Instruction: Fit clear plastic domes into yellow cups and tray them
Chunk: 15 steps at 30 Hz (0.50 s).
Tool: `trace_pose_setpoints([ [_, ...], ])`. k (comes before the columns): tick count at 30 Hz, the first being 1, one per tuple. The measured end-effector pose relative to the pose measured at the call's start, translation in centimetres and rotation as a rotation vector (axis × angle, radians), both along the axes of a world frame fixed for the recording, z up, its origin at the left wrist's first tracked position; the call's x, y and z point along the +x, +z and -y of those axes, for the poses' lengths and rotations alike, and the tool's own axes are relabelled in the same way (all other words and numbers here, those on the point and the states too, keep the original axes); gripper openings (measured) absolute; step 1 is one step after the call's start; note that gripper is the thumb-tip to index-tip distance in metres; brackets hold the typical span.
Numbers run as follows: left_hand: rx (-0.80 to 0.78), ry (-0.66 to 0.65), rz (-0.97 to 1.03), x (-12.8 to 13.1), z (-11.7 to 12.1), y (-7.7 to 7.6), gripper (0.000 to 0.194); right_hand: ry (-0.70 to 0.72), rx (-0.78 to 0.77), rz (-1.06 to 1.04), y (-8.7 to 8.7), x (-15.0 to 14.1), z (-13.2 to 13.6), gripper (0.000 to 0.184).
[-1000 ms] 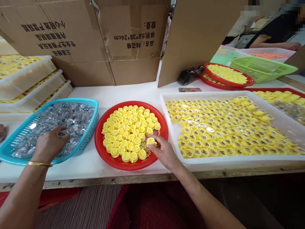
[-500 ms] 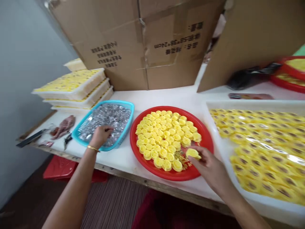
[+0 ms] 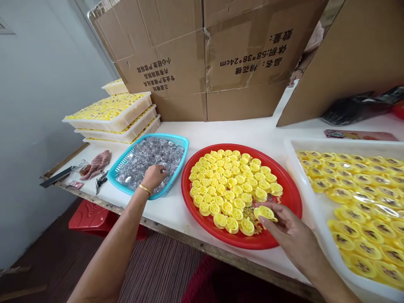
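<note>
My right hand (image 3: 292, 231) pinches a small yellow toy cup (image 3: 265, 213) between thumb and fingers, its round top facing up. It is held above the right part of a red round tray (image 3: 290, 195), on which many similar yellow cups (image 3: 227, 195) stand close together. Small golden bits lie on the tray under the held cup. Over at the left, my left hand (image 3: 154, 177) is at the right side of a light-blue plastic basket (image 3: 181, 141) full of small clear plastic pieces (image 3: 142, 158). Its fingers are curled together, and anything between them is hidden.
A white tray (image 3: 292, 158) of yellow cups with dark centres stands at the right, partly under clear film. Stacked white trays (image 3: 116, 126), a pink cloth (image 3: 100, 162) and keys (image 3: 101, 182) lie left. Cardboard (image 3: 176, 103) walls the back; a phone (image 3: 360, 134) lies behind the tray.
The whole view has shifted, so things appear farther right. My right hand still holds the yellow cup over the red tray. The left hand remains closed at the basket, slightly farther right over it.
</note>
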<state>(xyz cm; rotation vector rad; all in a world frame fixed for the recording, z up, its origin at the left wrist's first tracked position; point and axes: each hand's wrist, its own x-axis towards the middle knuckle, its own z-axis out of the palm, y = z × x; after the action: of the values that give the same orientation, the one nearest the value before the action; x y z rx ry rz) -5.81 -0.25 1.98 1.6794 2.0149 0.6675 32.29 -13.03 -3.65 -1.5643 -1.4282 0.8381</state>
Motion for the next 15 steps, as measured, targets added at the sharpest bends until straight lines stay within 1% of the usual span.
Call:
trace_pose_setpoints([
  [4,0.065,0.030,0.272,-0.4,1.7,0.9,0.036,0.001,-0.021,-0.012,-0.3,0.2,-0.2,0.037],
  [7,0.107,-0.005,0.449,1.3,3.4,1.8,0.043,-0.005,-0.016,-0.015,-0.4,0.1,-0.3,0.037],
  [9,0.107,-0.050,0.590,3.6,4.5,2.4,0.045,-0.006,-0.012,-0.023,-0.2,-0.2,-0.2,0.036],
  [12,0.049,-0.126,0.827,8.1,5.8,2.8,0.044,0.025,-0.014,-0.095,0.5,-0.7,0.1,0.033],
  [13,0.019,-0.142,0.868,9.6,6.1,2.8,0.042,0.038,-0.016,-0.126,0.8,-0.9,0.2,0.032],
  [15,-0.037,-0.153,0.887,12.5,6.6,2.6,0.035,0.051,-0.022,-0.178,1.3,-1.1,0.5,0.029],
])
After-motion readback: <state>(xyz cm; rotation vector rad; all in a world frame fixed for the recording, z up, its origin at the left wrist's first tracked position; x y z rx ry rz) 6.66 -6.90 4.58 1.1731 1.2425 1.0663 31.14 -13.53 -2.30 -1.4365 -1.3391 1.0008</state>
